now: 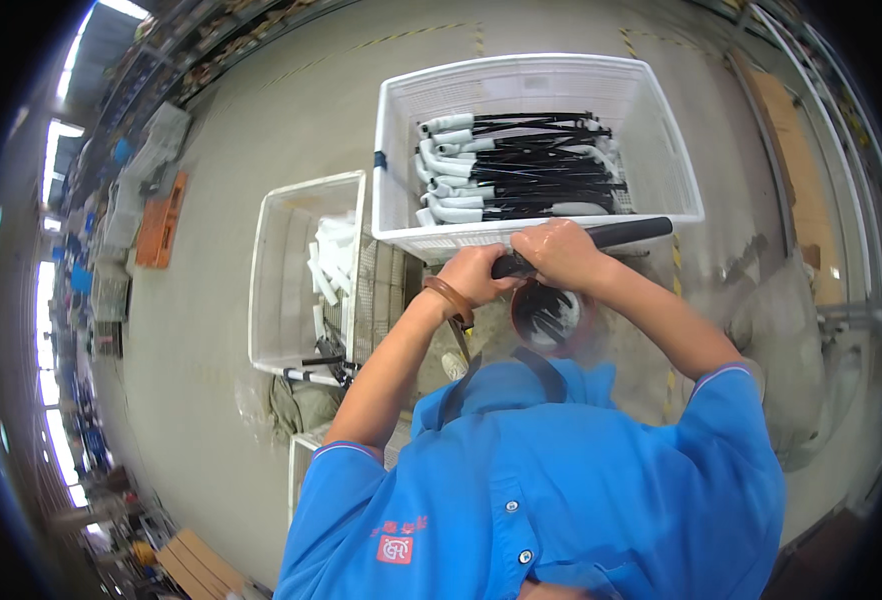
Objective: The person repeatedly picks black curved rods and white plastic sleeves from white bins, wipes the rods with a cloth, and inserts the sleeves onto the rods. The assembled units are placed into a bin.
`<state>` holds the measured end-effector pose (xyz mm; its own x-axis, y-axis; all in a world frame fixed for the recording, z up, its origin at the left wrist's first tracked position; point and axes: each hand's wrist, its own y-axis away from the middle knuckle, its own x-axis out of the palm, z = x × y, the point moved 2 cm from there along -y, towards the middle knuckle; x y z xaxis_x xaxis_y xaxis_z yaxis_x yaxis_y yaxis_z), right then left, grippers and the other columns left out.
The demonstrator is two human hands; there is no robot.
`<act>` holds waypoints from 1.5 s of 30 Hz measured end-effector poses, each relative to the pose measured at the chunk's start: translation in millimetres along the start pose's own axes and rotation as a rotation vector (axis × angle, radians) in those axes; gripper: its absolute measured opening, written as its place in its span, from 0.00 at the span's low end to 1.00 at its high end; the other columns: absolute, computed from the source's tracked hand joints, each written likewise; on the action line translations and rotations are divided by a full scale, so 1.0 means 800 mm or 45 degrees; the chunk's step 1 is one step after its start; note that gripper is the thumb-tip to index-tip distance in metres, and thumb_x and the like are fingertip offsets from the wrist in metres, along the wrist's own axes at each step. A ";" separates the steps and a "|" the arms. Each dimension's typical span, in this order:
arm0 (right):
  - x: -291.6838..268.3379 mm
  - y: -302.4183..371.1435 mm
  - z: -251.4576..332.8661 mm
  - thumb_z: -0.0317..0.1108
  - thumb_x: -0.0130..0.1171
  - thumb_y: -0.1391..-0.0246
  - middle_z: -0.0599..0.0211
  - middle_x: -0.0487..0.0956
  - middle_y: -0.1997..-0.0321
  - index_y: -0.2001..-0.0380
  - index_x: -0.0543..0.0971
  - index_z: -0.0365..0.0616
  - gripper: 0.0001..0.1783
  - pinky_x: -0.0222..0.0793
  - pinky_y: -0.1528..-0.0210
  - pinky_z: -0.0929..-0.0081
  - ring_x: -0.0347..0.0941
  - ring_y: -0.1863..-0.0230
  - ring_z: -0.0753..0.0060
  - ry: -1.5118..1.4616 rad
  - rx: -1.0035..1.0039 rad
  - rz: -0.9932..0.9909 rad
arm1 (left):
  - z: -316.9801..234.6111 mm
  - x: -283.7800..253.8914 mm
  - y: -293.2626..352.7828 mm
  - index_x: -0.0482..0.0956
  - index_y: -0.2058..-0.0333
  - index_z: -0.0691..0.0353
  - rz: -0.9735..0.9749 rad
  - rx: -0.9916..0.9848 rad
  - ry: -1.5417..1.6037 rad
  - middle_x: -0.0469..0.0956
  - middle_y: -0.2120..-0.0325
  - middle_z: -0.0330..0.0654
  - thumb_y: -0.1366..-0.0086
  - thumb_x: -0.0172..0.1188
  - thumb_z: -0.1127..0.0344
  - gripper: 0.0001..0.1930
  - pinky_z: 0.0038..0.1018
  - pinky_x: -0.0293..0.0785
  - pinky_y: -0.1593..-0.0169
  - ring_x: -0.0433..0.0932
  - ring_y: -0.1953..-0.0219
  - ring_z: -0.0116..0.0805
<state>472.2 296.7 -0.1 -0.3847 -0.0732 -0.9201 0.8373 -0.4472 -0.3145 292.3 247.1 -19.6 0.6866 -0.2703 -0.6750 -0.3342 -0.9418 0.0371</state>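
Both my hands are closed around a thick black tube (633, 232) in front of me. My left hand (474, 274) grips its left end, and my right hand (558, 253) wraps it a little farther right. The tube's free end sticks out to the right, past the near rim of a large white crate (539, 235). In that crate lie several black rods (541, 160) with bent, white-covered ends. Below my hands stands a round reddish bucket (583, 322) with liquid and dark pieces inside, partly hidden by my right hand and the tube.
A second white crate (258, 290) to the left holds short white tubes (335, 257) and some black parts. Under my left elbow shows part of another white crate (296, 470). An orange crate (162, 220) stands farther left, near shelving. A brown board (776, 150) is at the right.
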 end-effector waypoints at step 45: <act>0.234 -0.395 0.300 0.37 0.65 0.61 0.62 0.79 0.79 0.78 0.76 0.44 0.11 0.72 0.73 0.62 0.80 0.73 0.58 -0.013 -1.249 1.188 | 0.184 -0.097 0.392 0.74 0.66 0.66 -0.679 -0.868 1.232 0.73 0.82 0.36 0.41 0.65 0.63 0.13 0.25 0.67 0.77 0.71 0.81 0.25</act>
<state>42.0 210.2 -17.1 0.4750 -0.0062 -0.8799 0.7141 0.5871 0.3814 39.3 2.1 -64.0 0.9128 0.4024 0.0695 0.3205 -0.8115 0.4886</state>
